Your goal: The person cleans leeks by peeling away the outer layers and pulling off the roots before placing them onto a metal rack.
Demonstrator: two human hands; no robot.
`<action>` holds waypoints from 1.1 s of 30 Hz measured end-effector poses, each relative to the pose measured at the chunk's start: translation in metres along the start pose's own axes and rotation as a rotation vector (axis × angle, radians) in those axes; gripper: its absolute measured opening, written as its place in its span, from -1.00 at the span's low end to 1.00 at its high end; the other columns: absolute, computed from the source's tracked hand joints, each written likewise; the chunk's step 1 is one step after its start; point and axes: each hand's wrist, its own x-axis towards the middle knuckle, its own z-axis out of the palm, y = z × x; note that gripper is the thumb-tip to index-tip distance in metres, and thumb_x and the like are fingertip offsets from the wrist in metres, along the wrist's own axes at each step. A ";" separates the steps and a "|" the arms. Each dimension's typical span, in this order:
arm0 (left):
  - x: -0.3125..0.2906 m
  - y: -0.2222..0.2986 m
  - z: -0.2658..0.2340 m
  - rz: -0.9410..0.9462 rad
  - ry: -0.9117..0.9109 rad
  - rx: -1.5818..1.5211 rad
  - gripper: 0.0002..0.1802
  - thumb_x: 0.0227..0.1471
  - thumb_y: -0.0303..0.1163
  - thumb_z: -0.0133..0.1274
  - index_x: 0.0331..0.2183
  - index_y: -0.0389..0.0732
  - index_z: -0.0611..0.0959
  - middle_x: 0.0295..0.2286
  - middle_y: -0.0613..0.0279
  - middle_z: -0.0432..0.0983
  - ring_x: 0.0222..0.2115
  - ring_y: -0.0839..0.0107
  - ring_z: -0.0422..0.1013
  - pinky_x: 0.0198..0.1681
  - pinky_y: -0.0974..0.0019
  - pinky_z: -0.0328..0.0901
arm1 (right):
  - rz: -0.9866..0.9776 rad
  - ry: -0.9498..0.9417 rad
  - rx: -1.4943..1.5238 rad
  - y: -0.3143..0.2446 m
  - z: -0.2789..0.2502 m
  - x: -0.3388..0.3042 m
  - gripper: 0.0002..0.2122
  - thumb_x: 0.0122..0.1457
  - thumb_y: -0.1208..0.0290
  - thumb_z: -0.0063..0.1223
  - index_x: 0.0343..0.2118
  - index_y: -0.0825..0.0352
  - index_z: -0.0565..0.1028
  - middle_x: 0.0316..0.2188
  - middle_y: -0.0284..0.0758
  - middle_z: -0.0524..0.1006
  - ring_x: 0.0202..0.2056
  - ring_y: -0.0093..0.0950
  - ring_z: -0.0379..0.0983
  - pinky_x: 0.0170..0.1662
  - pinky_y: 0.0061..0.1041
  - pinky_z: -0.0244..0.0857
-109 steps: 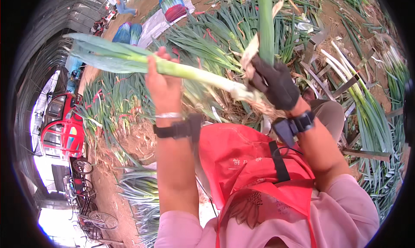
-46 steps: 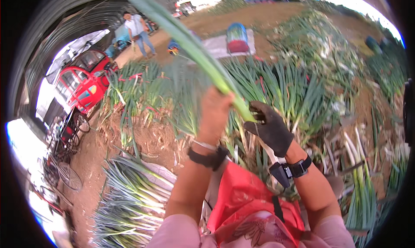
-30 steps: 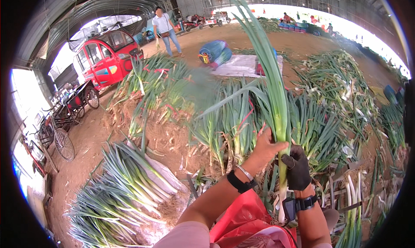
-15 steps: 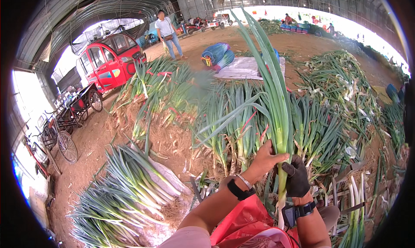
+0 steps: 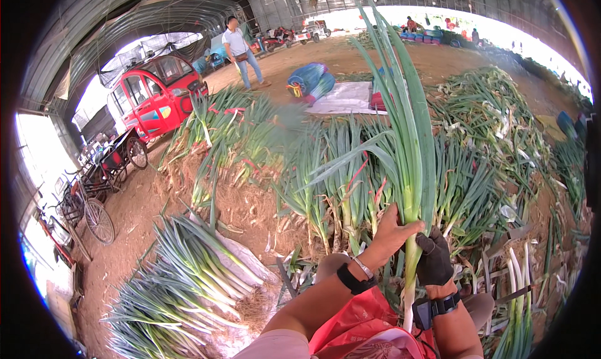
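Observation:
Upright in front of me stands a tall green onion (image 5: 408, 165), its broad leaves fanned at the top and its white shank hanging low over my red apron (image 5: 357, 324). Bare fingers of my left hand (image 5: 391, 234) are wrapped round its stalk, the thumb across the front. Just to the right, my right hand (image 5: 433, 259), in a dark glove, is closed against the same stalk; part of its fingers is hidden behind it. At lower left, a heap of cleaned green onions (image 5: 181, 277) lies on a pale sheet (image 5: 241, 252), white ends towards me.
Bundles of untrimmed onions (image 5: 350, 171) stand ahead of me, with a leafy heap (image 5: 494, 121) at right. Loose onions (image 5: 516, 296) lie by my right side. Further off are a red three-wheeled vehicle (image 5: 156, 96), a bicycle (image 5: 97, 218), rolled netting sacks (image 5: 310, 80) and a standing person (image 5: 241, 52).
The view has shifted slightly. The onion's leaves have swung a little to the right, and one broad leaf has spread out on the right side. Both hands keep their hold on the stalk.

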 end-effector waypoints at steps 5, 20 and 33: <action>-0.007 0.004 0.002 0.073 0.005 -0.156 -0.48 -0.01 -0.50 0.09 0.01 -0.26 0.32 -0.33 0.24 0.42 -0.32 0.44 0.42 -0.19 0.33 0.34 | -0.026 0.029 0.044 -0.002 -0.013 -0.007 -0.83 0.10 0.50 0.06 -0.23 0.36 0.43 -0.36 -0.31 0.52 -0.30 -0.46 0.47 -0.20 -0.48 0.37; 0.067 0.064 -0.093 0.189 0.237 -0.695 -0.87 -0.01 -0.46 -0.02 -0.34 -0.23 0.42 -0.55 0.30 0.32 -0.54 0.45 0.26 -0.43 0.33 0.20 | -0.021 0.162 -0.755 -0.044 -0.095 -0.054 -0.76 0.24 0.35 -0.05 -0.10 0.35 0.38 -0.58 -0.52 0.26 -0.52 -0.65 0.21 -0.40 -0.61 0.16; 0.065 0.136 -0.157 0.371 0.074 -0.735 -0.81 0.02 -0.36 -0.01 -0.32 -0.27 0.47 -0.54 0.29 0.29 -0.61 0.49 0.16 -0.53 0.40 0.12 | -0.231 0.059 -1.745 -0.028 -0.128 -0.057 -0.40 -0.09 0.40 0.26 0.08 0.32 0.32 -0.01 -0.09 0.40 0.00 -0.18 0.35 0.08 -0.29 0.22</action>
